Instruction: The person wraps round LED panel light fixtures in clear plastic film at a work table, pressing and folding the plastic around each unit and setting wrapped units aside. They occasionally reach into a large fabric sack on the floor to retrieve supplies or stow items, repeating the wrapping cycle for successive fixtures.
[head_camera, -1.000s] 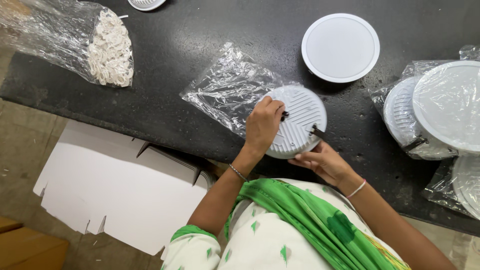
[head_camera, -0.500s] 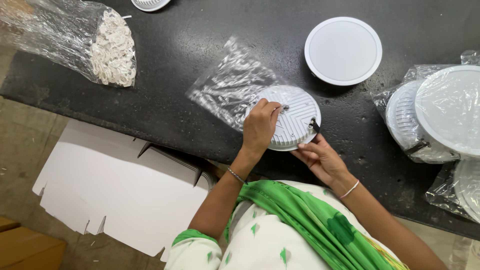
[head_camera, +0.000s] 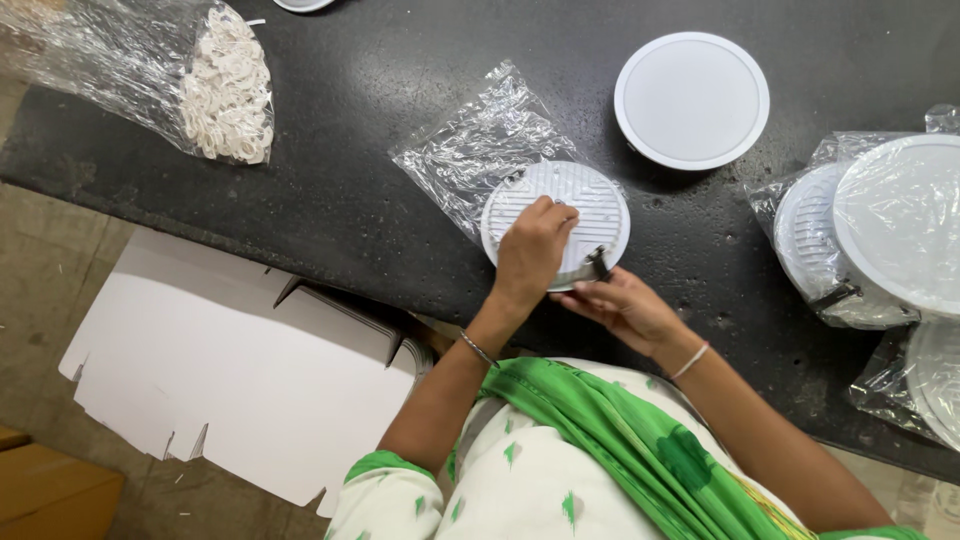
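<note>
Clear bag (head_camera: 470, 165) lies flat, its mouth under the ribbed disc (head_camera: 580, 205) near the counter (head_camera: 380, 80) edge. Second bag (head_camera: 130, 65), far left, holds white rings (head_camera: 230, 90). Your left hand (head_camera: 533, 250) presses closed on the disc; your right hand (head_camera: 620, 305) pinches its dark clip (head_camera: 598, 262). Since earlier, the clip hand has slid nearer the rim. White cardboard (head_camera: 230, 370) lies on the floor below.

Near rim of ribbed round fixture (head_camera: 560, 205) is covered by left hand (head_camera: 532, 252). Small dark clip (head_camera: 598, 262) at right hand (head_camera: 625, 308) is too small to be identified. Bagged fixtures (head_camera: 880, 235) are cropped at right edge.
</note>
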